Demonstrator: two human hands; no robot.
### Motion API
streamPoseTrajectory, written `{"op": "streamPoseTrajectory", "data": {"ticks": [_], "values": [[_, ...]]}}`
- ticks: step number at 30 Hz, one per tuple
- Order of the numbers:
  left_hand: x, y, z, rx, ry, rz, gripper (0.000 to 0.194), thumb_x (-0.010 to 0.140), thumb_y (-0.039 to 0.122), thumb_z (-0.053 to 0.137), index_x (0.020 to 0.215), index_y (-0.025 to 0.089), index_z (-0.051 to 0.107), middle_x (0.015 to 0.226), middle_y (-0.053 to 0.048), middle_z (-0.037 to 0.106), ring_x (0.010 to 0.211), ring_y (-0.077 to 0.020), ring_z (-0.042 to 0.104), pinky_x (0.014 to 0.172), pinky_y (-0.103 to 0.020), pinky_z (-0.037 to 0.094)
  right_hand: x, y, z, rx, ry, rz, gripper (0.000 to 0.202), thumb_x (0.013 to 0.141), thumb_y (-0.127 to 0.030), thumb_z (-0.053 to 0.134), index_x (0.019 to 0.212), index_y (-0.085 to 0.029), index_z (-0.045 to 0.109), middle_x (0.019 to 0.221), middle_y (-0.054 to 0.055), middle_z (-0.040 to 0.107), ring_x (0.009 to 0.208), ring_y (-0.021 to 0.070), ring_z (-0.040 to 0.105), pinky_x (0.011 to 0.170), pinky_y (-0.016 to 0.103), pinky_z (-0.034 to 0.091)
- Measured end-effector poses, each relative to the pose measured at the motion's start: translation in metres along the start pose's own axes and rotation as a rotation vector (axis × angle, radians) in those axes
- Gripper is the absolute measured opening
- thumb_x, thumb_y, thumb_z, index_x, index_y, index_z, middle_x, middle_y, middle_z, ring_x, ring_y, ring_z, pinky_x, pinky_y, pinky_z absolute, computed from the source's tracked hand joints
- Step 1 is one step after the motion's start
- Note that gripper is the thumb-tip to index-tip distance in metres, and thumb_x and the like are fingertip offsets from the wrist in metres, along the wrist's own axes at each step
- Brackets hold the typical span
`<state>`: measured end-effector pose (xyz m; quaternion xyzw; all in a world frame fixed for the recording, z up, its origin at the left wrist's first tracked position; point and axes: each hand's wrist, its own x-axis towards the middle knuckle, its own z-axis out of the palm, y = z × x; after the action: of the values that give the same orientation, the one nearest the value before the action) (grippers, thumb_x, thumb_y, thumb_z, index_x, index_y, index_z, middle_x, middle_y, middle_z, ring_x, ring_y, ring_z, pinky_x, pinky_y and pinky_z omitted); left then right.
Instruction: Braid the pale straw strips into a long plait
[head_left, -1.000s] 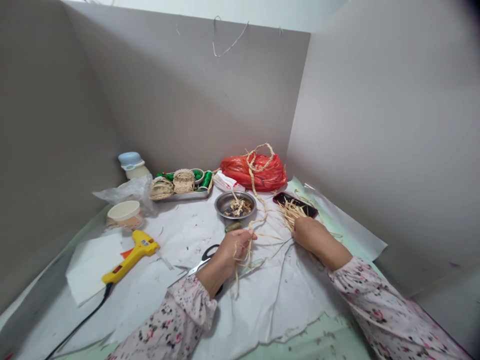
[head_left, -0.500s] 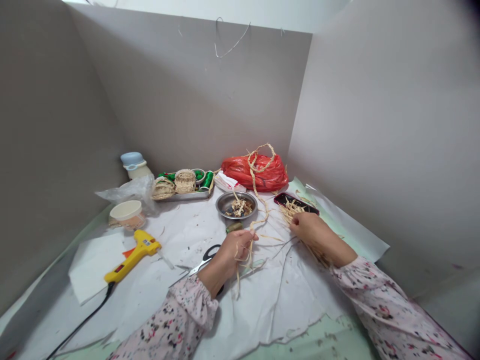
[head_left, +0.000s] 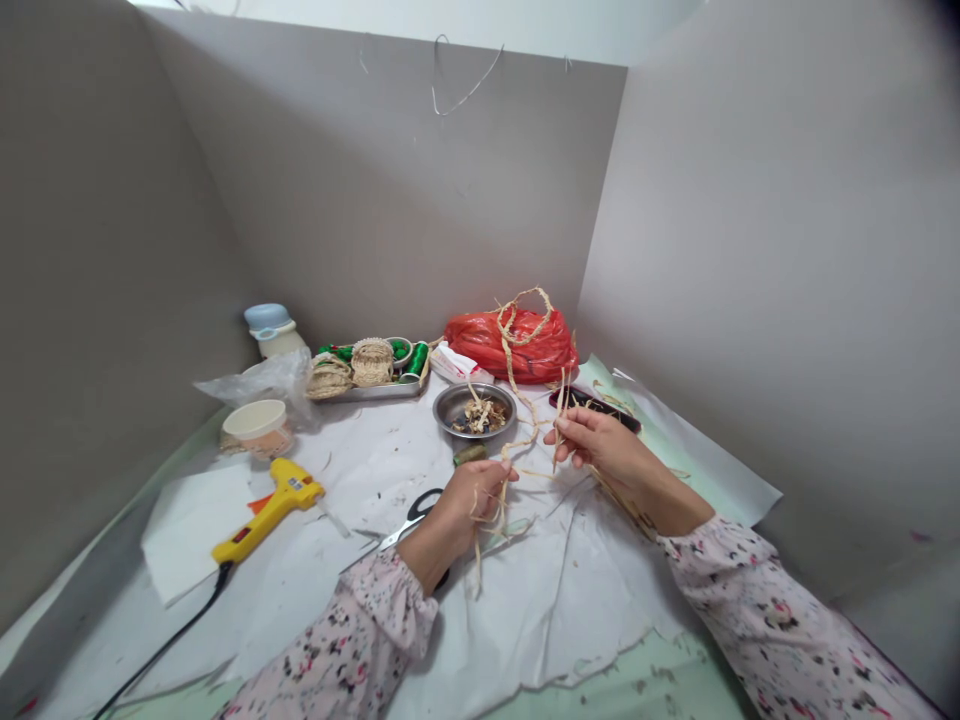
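My left hand (head_left: 474,497) pinches the near end of a braided straw cord (head_left: 534,425), and loose strands hang below its fingers. From there the cord runs back past a metal bowl and loops over a red plastic bag (head_left: 480,342). My right hand (head_left: 600,445) is closed on a straw strand (head_left: 562,400) that stands nearly upright between thumb and fingers. Behind and partly under that hand lie a bundle of straw (head_left: 619,495) and a dark phone (head_left: 592,403), both partly hidden. Scissors (head_left: 405,520) lie beside my left wrist, partly covered by it.
A yellow glue gun (head_left: 266,510) with a black cable rests at left, near a white cup (head_left: 259,425). Behind are a metal tray (head_left: 375,392) with woven pieces and green thread, a bottle (head_left: 271,328), and the bowl (head_left: 450,425) of scraps. Grey panels surround the paper-covered table.
My right hand has come away from the straw bundle toward my left hand, now with a strand in its fingers. My left hand has stayed nearly still on the cord.
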<state>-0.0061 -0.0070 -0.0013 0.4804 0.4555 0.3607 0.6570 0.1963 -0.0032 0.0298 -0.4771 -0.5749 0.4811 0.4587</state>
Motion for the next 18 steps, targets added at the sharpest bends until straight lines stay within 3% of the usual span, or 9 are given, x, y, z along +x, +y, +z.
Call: {"op": "streamPoseTrajectory", "data": {"ticks": [3,6,10,15,18], "values": [[0.000,-0.001,0.000,0.015,-0.004,0.015,0.032,0.070,0.044,0.061,0.076,0.012,0.059,0.047,0.010,0.029,0.039,-0.0035,0.020,0.041,-0.022,0.009,0.006,0.014,0.002,-0.064,0.079,-0.031,0.020,0.077,-0.034,0.059,0.086,-0.019,0.052,0.078,0.002,0.066,0.062,0.0121,0.061,0.052,0.021,0.044],[-0.001,0.000,0.000,0.016,0.003,0.012,0.034,0.071,0.045,0.061,0.077,0.012,0.059,0.046,0.010,0.028,0.039,-0.0037,0.020,0.041,-0.022,0.009,0.012,0.030,0.002,-0.156,0.079,-0.022,0.026,0.071,-0.031,0.065,0.090,-0.019,0.053,0.063,-0.002,0.062,0.057,0.0140,0.059,0.052,0.024,0.044],[-0.003,0.002,0.001,0.020,-0.002,0.016,0.032,0.071,0.044,0.061,0.076,0.012,0.058,0.047,0.010,0.029,0.040,-0.0033,0.019,0.041,-0.021,0.008,0.015,0.042,-0.002,-0.312,0.080,0.010,0.016,0.073,-0.030,0.059,0.081,-0.017,0.061,0.061,0.000,0.062,0.051,0.0138,0.055,0.052,0.026,0.044],[-0.002,0.003,0.001,0.012,0.002,0.010,0.030,0.071,0.042,0.059,0.075,0.012,0.058,0.046,0.010,0.028,0.039,-0.0035,0.019,0.041,-0.021,0.009,0.014,0.046,-0.007,-0.523,0.077,-0.089,0.018,0.074,-0.028,0.056,0.061,-0.017,0.062,0.082,0.006,0.071,0.067,0.0167,0.062,0.064,0.028,0.046],[-0.002,0.002,0.000,0.010,0.002,0.009,0.030,0.071,0.041,0.060,0.076,0.011,0.059,0.046,0.010,0.029,0.039,-0.0033,0.019,0.041,-0.021,0.009,0.014,0.045,-0.009,-0.592,0.098,-0.107,0.020,0.075,-0.026,0.056,0.059,-0.017,0.063,0.086,0.006,0.072,0.071,0.0170,0.063,0.065,0.027,0.046]]}}
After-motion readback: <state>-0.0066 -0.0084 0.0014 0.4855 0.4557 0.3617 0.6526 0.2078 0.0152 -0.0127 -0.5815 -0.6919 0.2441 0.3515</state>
